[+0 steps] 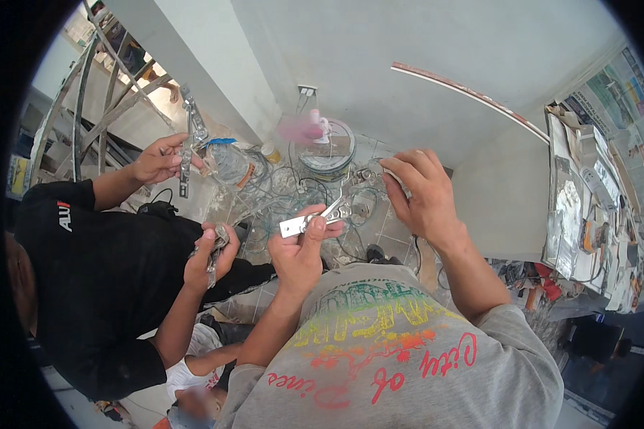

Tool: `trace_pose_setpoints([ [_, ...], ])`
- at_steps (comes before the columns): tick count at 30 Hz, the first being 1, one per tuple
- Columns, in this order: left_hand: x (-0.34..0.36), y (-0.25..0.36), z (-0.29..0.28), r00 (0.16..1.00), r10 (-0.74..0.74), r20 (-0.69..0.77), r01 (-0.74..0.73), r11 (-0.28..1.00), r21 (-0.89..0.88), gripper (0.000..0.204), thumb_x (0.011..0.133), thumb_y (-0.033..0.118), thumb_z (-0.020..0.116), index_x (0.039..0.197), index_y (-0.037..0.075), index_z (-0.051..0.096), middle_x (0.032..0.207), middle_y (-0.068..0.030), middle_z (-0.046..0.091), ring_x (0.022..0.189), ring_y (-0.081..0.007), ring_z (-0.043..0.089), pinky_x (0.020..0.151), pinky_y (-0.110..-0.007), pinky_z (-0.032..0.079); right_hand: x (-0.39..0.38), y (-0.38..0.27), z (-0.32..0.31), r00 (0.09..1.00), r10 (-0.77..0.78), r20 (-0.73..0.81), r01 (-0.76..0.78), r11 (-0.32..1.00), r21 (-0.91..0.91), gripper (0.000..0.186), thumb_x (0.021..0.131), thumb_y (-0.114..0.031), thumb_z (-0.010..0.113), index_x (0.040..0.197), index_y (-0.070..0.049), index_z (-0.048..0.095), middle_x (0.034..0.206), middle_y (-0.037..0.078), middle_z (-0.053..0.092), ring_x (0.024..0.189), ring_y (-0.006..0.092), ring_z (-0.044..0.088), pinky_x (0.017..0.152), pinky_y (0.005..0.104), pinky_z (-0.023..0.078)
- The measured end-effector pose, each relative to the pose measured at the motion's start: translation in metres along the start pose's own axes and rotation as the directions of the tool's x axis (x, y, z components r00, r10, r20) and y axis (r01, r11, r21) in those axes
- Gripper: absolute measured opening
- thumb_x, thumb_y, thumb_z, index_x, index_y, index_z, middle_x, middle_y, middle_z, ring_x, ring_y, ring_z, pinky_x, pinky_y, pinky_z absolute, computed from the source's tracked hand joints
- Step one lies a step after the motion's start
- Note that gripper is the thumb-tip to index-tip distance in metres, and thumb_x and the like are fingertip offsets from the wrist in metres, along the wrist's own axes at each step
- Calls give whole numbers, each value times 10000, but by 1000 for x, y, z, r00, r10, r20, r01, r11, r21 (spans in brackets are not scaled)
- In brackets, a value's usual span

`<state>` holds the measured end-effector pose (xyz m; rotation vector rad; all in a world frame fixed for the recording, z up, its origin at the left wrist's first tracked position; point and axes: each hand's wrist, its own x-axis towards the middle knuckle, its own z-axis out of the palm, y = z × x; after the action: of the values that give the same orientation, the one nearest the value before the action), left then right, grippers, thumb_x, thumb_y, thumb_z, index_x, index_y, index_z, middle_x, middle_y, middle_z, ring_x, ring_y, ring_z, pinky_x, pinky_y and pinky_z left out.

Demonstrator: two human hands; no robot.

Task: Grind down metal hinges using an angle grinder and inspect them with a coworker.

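Note:
My left hand (297, 259) is closed round a shiny metal hinge (334, 209) with a flat white-silver plate at its near end. The thumb lies on top of the metal. From there the jointed arm slants up and to the right. At its far end, my right hand (426, 196) pinches the hinge's tip between thumb and fingers. To my left, a co-worker in a black shirt holds up a similar opened metal hinge (186, 166) in one hand (157, 161). Another folded metal piece (217, 252) sits in that person's other hand.
A round lidded bucket (330, 151) with a pink-and-white bottle (322, 129) on it stands beyond my hands. Loose cables (275, 204) tangle on the tiles beside a plastic-wrapped container (230, 166). A cluttered shelf (562, 214) is at right. Another person is at lower left.

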<state>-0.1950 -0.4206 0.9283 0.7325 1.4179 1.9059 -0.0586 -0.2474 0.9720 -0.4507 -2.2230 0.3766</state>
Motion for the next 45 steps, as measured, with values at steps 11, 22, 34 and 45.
trace_pose_setpoints([
  [11, -3, 9, 7, 988, 116, 106, -139, 958, 251, 265, 944, 83, 600, 1134, -103, 600, 921, -166, 695, 829, -207, 703, 748, -298, 573, 0, 4, 14, 990, -114, 80, 111, 993, 46, 239, 708, -17, 749, 925, -67, 662, 908, 79, 617, 803, 266, 599, 693, 380, 500],
  [22, 9, 6, 9, 994, 83, 72, -100, 956, 277, 255, 950, 91, 591, 1108, -109, 612, 945, -156, 683, 810, -213, 702, 729, -300, 577, -6, 15, 24, 948, 315, -46, -307, 943, 127, 175, 744, 13, 622, 909, -40, 600, 851, 117, 605, 747, 304, 609, 659, 398, 508],
  [34, 7, 6, 4, 986, 127, 104, -155, 931, 331, 232, 945, 73, 591, 1096, -101, 621, 925, -140, 685, 804, -196, 699, 717, -287, 572, -3, 7, 22, 974, 181, 136, -207, 956, 210, 177, 807, -56, 715, 973, -44, 655, 962, 107, 634, 838, 294, 643, 715, 360, 524],
  [45, 6, 12, 1, 987, 156, 24, -153, 906, 394, 203, 942, 61, 588, 1054, -101, 638, 938, -137, 682, 781, -182, 695, 676, -279, 574, -12, 8, 30, 987, -55, 152, 24, 979, 201, 215, 815, -32, 693, 1013, -44, 611, 1048, 121, 591, 885, 304, 620, 706, 382, 520],
])
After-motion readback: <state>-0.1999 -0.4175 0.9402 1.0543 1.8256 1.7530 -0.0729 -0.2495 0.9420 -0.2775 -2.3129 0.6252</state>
